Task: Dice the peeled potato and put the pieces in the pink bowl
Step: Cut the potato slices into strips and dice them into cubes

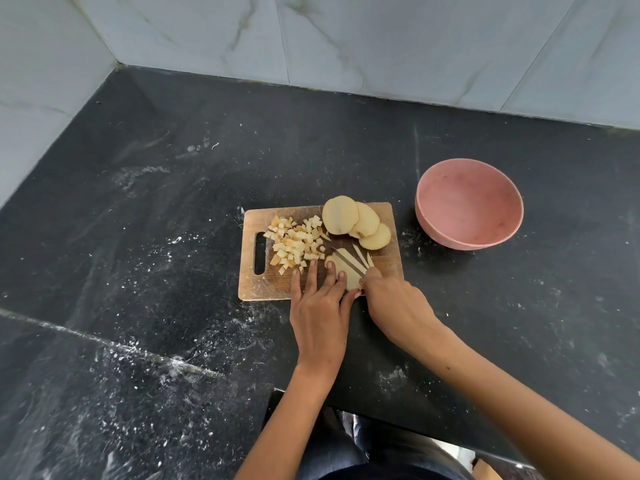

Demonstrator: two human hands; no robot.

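The small rectangular chopping board (277,282) is pale wood, matt and scuffed with fine cut marks. The round pink bowl (469,204) has a dull, faintly speckled finish. The black stone countertop (156,202) shows a low sheen, dusted with white powdery flecks. The grey-white marbled wall tiles (346,39) look smooth and softly glossy. The thin knife blade (348,261) is dark metal.

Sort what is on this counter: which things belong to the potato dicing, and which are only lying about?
In the job: cutting board, diced pieces, three round slices, the slice being cut, knife in the right hand, left hand, pink bowl.

Lying about: only white specks on the black counter.
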